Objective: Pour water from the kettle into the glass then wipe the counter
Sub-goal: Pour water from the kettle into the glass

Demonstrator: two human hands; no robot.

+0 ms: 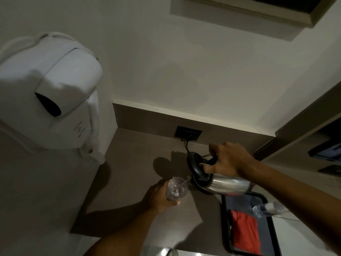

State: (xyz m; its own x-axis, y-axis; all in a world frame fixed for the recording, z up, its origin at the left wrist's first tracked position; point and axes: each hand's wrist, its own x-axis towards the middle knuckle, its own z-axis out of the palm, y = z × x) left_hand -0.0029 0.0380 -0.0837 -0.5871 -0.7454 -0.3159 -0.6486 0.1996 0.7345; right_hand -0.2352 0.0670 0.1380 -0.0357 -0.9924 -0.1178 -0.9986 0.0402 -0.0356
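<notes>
A steel kettle [224, 184] with a black lid and handle is tipped far over to the left above the brown counter [129, 182]. My right hand [227, 159] grips its black handle from above. A thin stream of water runs from the spout into a clear glass [176, 188], which holds some water. My left hand [159, 195] is wrapped around the glass from the left and holds it at the spout. A red cloth [245, 231] lies folded on a dark tray [226, 218] at the right.
A white wall-mounted hair dryer [49, 93] hangs at the left. A black socket plate [188, 133] with a cord sits on the counter's back wall. A clear plastic bottle [267, 208] lies across the tray's far right side. Dark shelves stand at the right.
</notes>
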